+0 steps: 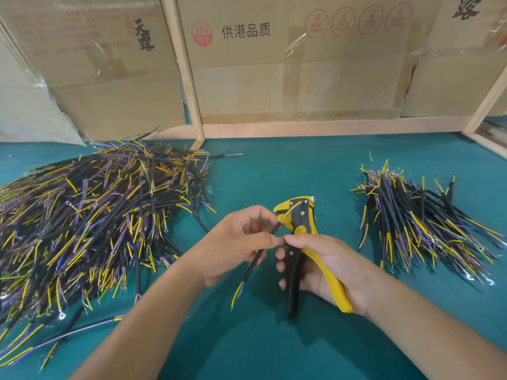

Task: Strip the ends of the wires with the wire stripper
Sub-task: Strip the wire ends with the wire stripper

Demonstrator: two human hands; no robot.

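At frame centre our left hand pinches a black cable, its yellow end in the stripper's head. Our right hand grips the wire stripper handles.

Cardboard boxes with printed characters are standing behind a pale wooden frame; clear plastic sheeting is lying far left on teal table covering

Bare teal table open between the piles and along the near edge, big wire heap crowding the left, smaller wire bundle right, cardboard boxes walling the far side
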